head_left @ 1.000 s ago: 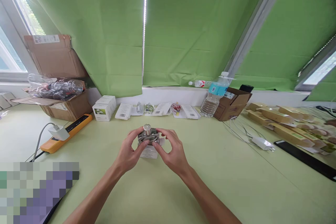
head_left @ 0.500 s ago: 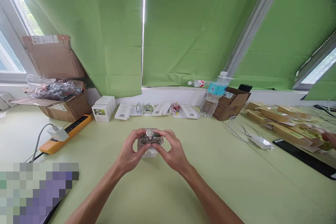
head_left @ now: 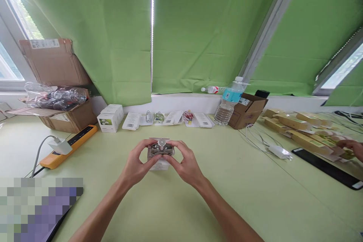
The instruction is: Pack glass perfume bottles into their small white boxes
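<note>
Hold the shiny dark-grey bottle-like piece with a round silver cap (head_left: 161, 150) evenly between the left hand (head_left: 135, 166) and the right hand (head_left: 187, 165), both curled narrowly around its sides, with thumbs close together in front. Sits at mid-table, directly over the white printed packaging piece (head_left: 160, 165); cannot tell, behind the fingers, whether touching or raised. Probably best to press equally from both sides, on the body rather than the upward-facing cap, and to move both wrists together to avoid twisting. Better to tilt a little for a clear look underneath.

For room, use the pale-green tabletop (head_left: 164, 204) on either side and toward the body. Stop short of the row of white barcode cards (head_left: 132, 120) at the back, and of the tall clear plastic bottle with a blue label (head_left: 227, 102). Far left, mind the orange-and-black power strip (head_left: 79, 136); far right, the white charger with looped cable (head_left: 279, 151), the long flat black bar (head_left: 323, 166) and, just beyond, a co-worker's hand (head_left: 354, 147). Cannot judge the near table edge, out of view.
</note>
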`<state>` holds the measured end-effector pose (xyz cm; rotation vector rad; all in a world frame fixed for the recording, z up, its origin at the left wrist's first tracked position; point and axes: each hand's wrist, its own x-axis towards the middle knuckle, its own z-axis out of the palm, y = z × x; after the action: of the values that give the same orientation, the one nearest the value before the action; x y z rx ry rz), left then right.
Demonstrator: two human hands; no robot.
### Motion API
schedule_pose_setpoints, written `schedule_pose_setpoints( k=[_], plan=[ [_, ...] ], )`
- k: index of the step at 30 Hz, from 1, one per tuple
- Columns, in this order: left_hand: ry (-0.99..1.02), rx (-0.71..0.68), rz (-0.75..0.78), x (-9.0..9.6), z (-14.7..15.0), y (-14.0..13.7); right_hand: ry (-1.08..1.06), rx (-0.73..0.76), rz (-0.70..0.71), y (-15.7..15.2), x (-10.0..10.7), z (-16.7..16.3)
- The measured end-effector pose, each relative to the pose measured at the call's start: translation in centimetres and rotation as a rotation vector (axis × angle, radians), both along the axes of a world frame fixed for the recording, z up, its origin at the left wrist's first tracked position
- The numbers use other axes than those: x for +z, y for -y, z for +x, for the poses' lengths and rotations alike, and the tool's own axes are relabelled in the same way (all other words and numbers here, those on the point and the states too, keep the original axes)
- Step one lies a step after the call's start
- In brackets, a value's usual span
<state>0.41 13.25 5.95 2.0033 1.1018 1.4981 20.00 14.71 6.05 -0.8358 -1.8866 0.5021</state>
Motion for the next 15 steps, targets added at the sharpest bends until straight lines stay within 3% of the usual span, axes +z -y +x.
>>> schedule_pose_setpoints(
  k=[15],
  plan=[
    [-0.071,0.058,0.053,0.06,-0.36,-0.20,-0.018,0.018,0.018,0.20,0.13,-0.18]
  ],
)
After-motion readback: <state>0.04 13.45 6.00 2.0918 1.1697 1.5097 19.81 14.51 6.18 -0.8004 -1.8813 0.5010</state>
